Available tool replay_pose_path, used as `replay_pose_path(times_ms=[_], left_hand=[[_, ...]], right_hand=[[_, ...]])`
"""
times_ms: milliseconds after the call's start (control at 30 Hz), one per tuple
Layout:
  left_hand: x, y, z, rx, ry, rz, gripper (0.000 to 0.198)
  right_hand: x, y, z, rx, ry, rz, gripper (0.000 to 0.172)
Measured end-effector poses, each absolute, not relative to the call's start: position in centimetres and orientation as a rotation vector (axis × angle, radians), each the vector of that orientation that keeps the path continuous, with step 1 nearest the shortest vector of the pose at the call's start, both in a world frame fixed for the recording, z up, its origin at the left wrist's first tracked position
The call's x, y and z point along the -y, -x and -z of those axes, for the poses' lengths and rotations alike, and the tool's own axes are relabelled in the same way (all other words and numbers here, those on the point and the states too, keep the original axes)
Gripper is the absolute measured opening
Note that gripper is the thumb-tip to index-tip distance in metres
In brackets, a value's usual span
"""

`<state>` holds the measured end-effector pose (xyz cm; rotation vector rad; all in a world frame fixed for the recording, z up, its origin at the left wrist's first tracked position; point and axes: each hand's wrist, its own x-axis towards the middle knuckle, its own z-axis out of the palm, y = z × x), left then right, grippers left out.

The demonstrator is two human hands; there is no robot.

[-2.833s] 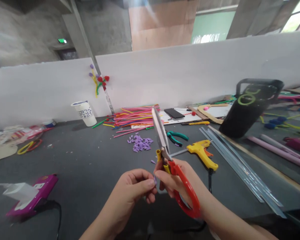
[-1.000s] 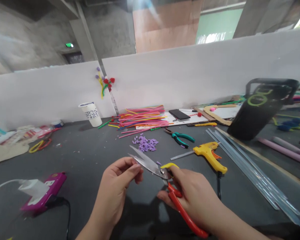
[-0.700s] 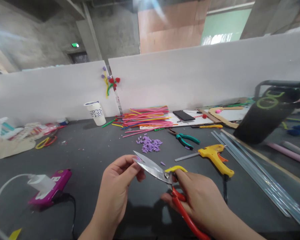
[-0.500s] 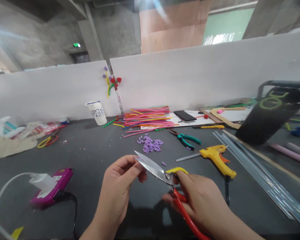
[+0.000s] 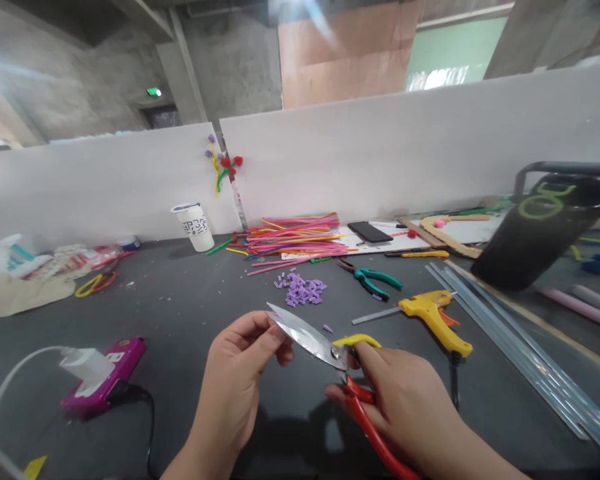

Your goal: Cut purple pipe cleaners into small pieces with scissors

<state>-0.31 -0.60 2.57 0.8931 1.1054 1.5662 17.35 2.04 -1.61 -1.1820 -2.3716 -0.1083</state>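
My right hand is wrapped round the red and yellow handles of a pair of scissors, whose blades point up and to the left. The blade tips touch the fingertips of my left hand. Thumb and index finger of that hand are pinched together; what lies between them is too small to make out. Beyond the blades is a pile of small purple pieces, with one loose purple piece nearer the scissors.
Behind the pile lie pink and yellow stems. To the right are teal pliers, a yellow glue gun, clear sticks and a black bottle. A white cup and magenta power strip are left.
The scissor blades look slightly more closed, and their tips have shifted a little to the left. Both hands have stayed almost in place.
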Motion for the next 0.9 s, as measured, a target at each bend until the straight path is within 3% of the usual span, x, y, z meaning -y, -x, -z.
replay_pose_path(times_ms=[533,900], left_hand=[[0.63,0.7,-2.65,-1.089,-0.93,-1.55,0.006],[0.55,0.95,-2.64,-1.134,-0.9,-1.566,0.006]], right_hand=[[-2.2,-17.29,1.66,2.339,1.134,0.207,0.046],[-2.47,-17.56,1.54,2.335,1.199,0.093,0.042]])
